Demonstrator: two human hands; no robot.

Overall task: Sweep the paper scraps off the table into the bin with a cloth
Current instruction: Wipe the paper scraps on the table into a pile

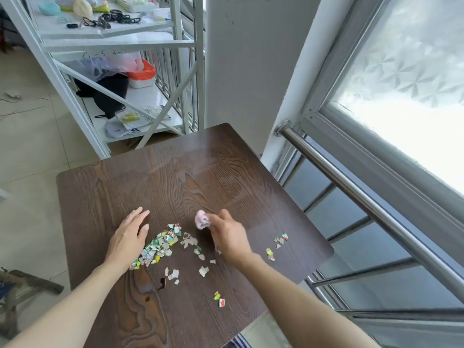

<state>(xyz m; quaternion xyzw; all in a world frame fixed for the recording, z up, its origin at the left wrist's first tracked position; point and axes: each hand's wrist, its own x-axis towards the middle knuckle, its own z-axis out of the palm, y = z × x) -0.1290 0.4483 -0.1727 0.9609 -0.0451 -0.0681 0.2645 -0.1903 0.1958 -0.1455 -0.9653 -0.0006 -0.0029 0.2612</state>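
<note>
Torn paper scraps (160,246) lie in a heap near the middle of the dark wooden table (175,177). Smaller groups of scraps lie at the right (277,243) and near the front (219,298). My left hand (129,238) rests flat on the table, fingers together, its edge against the left side of the heap. My right hand (227,233) is shut on a small bunched pink cloth (202,219), held just right of the heap. No bin is in view.
A white metal shelf rack (120,71) with bags and small items stands beyond the table's far left. A steel handrail (364,194) and window run along the right side. Tiled floor lies to the left, with a wooden object (32,282) at the lower left.
</note>
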